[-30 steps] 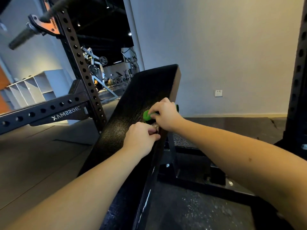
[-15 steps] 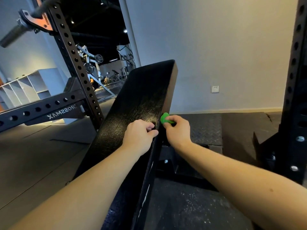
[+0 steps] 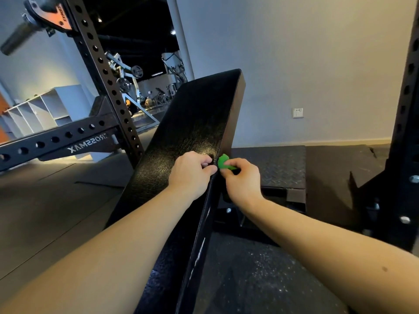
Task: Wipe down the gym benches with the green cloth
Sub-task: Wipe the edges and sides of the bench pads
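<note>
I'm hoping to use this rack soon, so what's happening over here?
A person is cleaning the inclined black bench pad that stands beside the rack upright. Their right hand pinches a bunched green cloth against the pad's right side edge, about halfway up its length. The left hand rests on top of the pad by that same edge, fingers curled, close to the cloth. How much of the pad is already wiped can't be told.

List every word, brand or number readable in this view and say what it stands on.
"ROSSMAX", white, mirror-reversed, on the black perforated steel rack beam; a letter before the R may be hidden.
Dark lettering on the orange metal bar hook: too blurred to read.
No other text shows.
</note>
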Available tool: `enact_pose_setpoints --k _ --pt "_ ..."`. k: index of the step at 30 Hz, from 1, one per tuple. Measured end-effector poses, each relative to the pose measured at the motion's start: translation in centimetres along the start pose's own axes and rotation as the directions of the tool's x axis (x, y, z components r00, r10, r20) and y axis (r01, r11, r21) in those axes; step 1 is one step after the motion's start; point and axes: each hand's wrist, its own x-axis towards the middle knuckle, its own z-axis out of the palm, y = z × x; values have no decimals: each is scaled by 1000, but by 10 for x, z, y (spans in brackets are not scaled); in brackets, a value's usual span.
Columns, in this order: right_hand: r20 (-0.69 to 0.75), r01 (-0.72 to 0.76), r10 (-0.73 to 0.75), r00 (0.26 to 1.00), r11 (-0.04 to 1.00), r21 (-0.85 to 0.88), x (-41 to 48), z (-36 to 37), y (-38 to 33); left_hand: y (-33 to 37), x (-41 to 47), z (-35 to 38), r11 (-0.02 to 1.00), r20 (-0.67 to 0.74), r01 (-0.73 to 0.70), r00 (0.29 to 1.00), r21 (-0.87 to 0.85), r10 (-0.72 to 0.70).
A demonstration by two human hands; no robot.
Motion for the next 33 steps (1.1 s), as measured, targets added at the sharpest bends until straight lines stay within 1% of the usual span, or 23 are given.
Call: enact_pose_setpoints --k 3,5,7,10,13,16,20,22,24,25,26,28,30,31,33 --pt "-90 -32 30 996 999 -27 42 5 -16 2 1 -1 1000 7 16 1000 5 -16" --pt "-170 -78 83 982 996 34 78 5 -31 3 1 0 1000 15 19 1000 5 -19" --pt "-203 -101 111 973 993 60 93 6 -36 4 -1 -1 1000 13 26 1000 -2 -26" --pt "-147 -78 72 986 996 -36 63 12 -25 5 -1 1 999 15 39 999 3 -39" --pt "-36 -74 74 997 997 -18 15 4 -2 6 -5 -2 999 45 46 998 18 -46" --pt "34 -118 116 993 990 81 -13 -19 1 12 -13 -16 999 124 31 992 35 -35" --pt "19 -137 137 990 950 282 -49 -40 -3 17 -36 -29 991 148 -60 988 120 42" --pt "41 -154 150 988 900 409 -61 -45 -3 16 -52 -28 997 197 -59 979 53 47" --pt "140 -209 157 978 804 557 -70 -50 -6 16 -66 -29 987 315 3 948 -162 49" --pt "190 -234 147 971 761 606 -74 -52 -9 17 -73 -31 958 364 44 929 -284 65" --pt "222 -253 142 965 735 629 -76 -54 -10 18 -80 -32 931 377 71 923 -358 75" --pt "258 -283 147 955 711 644 -78 -57 -10 21 -88 -35 924 313 76 949 -375 49" --pt "255 -274 144 956 743 611 -80 -60 -8 22 -92 -36 942 232 78 973 -327 -1" --pt "238 -252 138 961 788 561 -80 -62 -7 23 -93 -36 950 219 85 976 -300 -18" --pt "174 -188 128 976 902 389 -79 -65 -6 28 -94 -37 967 230 98 972 -236 -42"
